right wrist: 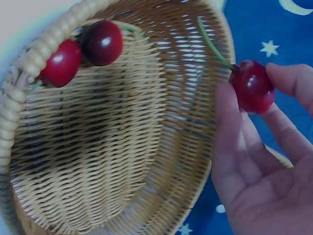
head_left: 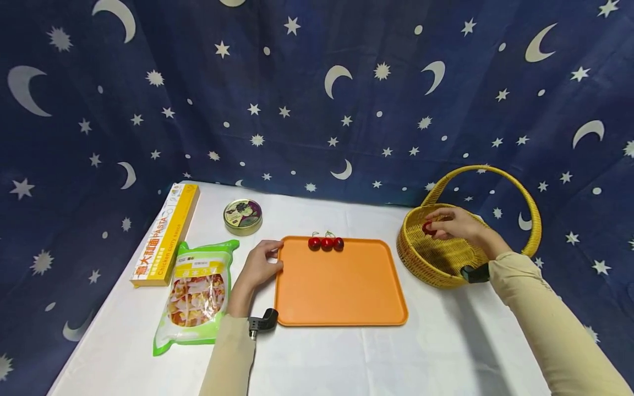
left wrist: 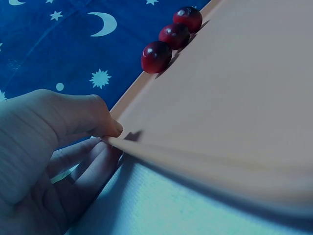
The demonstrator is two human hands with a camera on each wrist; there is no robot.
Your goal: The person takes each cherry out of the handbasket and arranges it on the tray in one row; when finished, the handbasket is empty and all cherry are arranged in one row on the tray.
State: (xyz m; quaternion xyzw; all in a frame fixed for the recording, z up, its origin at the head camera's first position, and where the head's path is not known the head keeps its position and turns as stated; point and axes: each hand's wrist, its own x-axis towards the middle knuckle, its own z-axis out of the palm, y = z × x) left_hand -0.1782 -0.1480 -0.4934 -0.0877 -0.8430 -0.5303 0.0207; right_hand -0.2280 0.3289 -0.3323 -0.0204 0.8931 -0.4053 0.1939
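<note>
Moving cherries from basket to tray, it seems. From the head view, the right hand [head_left: 458, 224] pinches a cherry [head_left: 428, 228] over the wicker basket [head_left: 436, 258], three cherries [head_left: 326, 243] already lining the orange tray [head_left: 342, 286]. At the left wrist, the left hand [left wrist: 54, 156] pinches the tray's corner. At the right wrist, two cherries [right wrist: 83, 51] remain; next calls for carrying across gently.

Yellow box [head_left: 165, 235] reads "PASTA" and "Chicken curry sauce"

left hand [head_left: 257, 267]: thumb and fingers pinching, seemingly | right hand [head_left: 453, 224]: extended forward, fingertips pinched
</note>
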